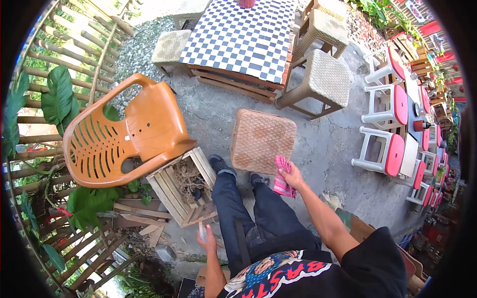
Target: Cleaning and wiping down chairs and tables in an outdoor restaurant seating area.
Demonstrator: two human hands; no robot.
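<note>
My right hand (pixel 292 176) grips a folded pink checked cloth (pixel 280 184), part of which overlaps the near right corner of a stool in view. That brown stool (pixel 261 145) has a woven-pattern seat with darker patches, and it stands right before my feet. Low on the left, my left hand (pixel 209 241) is closed around a small translucent object (pixel 202 231), perhaps a bottle; my fingers hide part of it. Just beyond that hand is a slatted wooden crate (pixel 167 195) with dry roots or fibres (pixel 188 175) inside.
An orange plastic armchair (pixel 154 119) stands at left, beside a bamboo fence (pixel 31 119). Ahead is a table with a checkered cover (pixel 238 41), flanked by woven-pattern stools (pixel 329 74). White stools with red seats (pixel 400 104) line the right side. Wood scraps (pixel 149 219) lie lower left.
</note>
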